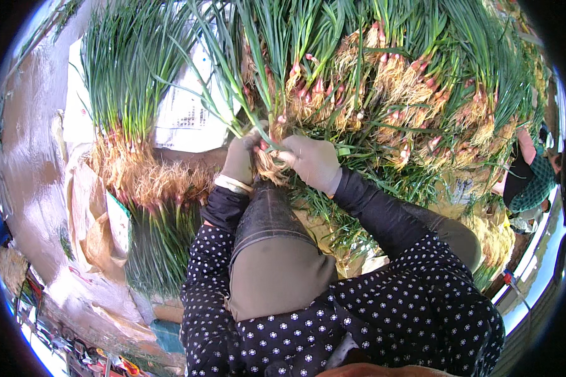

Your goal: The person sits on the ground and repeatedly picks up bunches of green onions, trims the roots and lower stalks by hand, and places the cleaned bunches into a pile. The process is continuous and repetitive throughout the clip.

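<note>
Pale gloves cover both of my hands, which are close together above my knee. My left hand [241, 158] grips a few green onion plants [236, 101] near their reddish bulbs, with the long leaves pointing up and away. At the roots [270, 165] of these plants, the fingers of my right hand [312, 160] are closed on or against them; whether they pinch a root or a stem is hard to tell. A large heap of green onions [401, 89] with pink bulbs and tan roots lies just beyond, to the right.
Neatly lined green onions [127, 89] lie on white printed sacks [184, 118] at the left, and another row [162, 249] points the opposite way, roots meeting. Crumpled tan sacking [92, 217] is beside them. Loose leaves [387, 188] litter the ground under the heap. Another person [533, 181] is at the far right.
</note>
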### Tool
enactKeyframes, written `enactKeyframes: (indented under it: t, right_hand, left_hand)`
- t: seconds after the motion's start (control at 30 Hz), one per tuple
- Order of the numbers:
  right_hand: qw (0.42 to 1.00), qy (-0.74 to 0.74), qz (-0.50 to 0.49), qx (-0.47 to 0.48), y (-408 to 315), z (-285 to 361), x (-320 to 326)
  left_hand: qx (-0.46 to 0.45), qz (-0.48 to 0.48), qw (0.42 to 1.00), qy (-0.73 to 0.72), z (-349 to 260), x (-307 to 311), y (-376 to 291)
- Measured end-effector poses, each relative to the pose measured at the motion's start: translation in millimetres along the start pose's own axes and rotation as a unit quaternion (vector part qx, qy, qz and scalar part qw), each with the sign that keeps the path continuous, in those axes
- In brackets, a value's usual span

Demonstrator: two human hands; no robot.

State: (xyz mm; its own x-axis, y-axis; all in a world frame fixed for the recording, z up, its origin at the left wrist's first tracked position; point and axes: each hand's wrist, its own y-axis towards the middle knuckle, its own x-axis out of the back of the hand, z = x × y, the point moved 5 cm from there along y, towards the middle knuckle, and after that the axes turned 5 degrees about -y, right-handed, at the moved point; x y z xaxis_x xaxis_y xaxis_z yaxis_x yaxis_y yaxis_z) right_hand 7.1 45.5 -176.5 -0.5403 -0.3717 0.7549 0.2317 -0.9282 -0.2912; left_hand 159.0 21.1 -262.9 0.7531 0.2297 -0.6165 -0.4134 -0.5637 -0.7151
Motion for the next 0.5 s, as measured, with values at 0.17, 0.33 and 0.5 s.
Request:
enactKeyframes:
  t: [0.17, 0.33, 0.5]
  right_hand:
    - [0.995, -0.075, 0.03, 0.064, 2, 3, 6]
    - [0.918, -0.166, 0.322, 0.161, -89, -19, -19]
    - [0.715, -0.249, 0.627, 0.183, -160, -57, -34]
  left_hand:
    - [-0.021, 0.025, 0.984, 0.176, 11, -3, 3]
    - [-0.127, -0.192, 0.96, 0.16, -29, 14, 7]
    - [-0.155, -0.126, 0.963, 0.181, -73, 24, 7]
